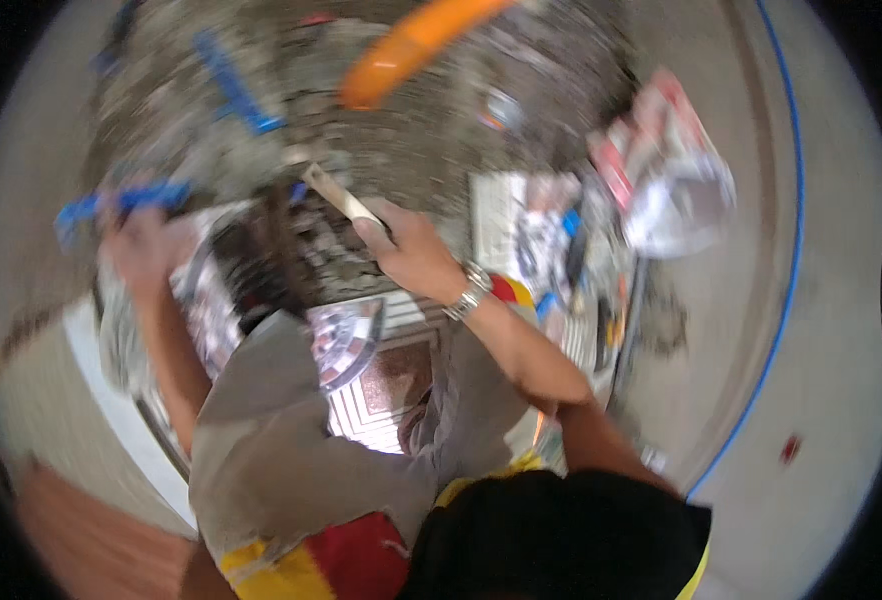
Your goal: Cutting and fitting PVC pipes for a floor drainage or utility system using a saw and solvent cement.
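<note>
My right hand (406, 250), with a metal watch on its wrist, is closed around a pale flat handle (339, 195) with a hole near its far end. What the handle belongs to is hidden in my hand. Far left, my left hand (143, 245) is at a blue bar-shaped piece (151, 195). Motion smears its fingers, so I cannot tell whether they grip the piece. A similar blue piece (233, 85) lies farther off on the rough grey ground. Dark rubble (336, 245) lies between my arms, beyond my grey-clad knees.
An orange curved object (401, 55) is at the top. On the right are a cluttered group of small items (571, 245) and a red-and-white bag (661, 140) beside a clear plastic one (681, 205). A blue hose (796, 200) curves along the floor. Patterned tile (396, 375) shows between my legs.
</note>
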Motion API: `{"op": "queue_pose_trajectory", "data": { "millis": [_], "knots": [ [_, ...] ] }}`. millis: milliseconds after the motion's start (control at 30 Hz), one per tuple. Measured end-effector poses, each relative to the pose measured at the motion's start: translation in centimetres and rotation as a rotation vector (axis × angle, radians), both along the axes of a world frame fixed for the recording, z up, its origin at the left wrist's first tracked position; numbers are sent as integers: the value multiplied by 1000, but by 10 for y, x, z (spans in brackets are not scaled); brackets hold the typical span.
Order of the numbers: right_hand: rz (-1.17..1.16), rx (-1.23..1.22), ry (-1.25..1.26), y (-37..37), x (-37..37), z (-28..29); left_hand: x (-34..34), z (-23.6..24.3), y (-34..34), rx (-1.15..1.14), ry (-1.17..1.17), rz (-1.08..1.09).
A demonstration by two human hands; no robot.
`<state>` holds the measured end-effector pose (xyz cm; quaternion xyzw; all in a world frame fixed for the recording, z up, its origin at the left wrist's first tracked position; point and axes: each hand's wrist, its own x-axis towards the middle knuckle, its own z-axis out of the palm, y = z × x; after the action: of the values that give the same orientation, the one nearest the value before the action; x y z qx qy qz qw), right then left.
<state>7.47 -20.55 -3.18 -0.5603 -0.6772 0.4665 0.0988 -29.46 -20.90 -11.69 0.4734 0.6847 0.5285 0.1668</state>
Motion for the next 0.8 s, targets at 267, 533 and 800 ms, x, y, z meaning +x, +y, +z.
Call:
{"op": "queue_pose_trajectory", "data": {
  "millis": [267, 533, 800],
  "knots": [
    [-987, 374, -736, -82, 340, -88, -67, 10, 2, 46, -1554, -569],
    [-1006, -220, -968, -254, 480, -159, -36, -23, 1, -179, -565, -68],
    [-597, 367, -938, -152, 437, -155, -65, -70, -12, -497, -184, -363]
  ]
}}
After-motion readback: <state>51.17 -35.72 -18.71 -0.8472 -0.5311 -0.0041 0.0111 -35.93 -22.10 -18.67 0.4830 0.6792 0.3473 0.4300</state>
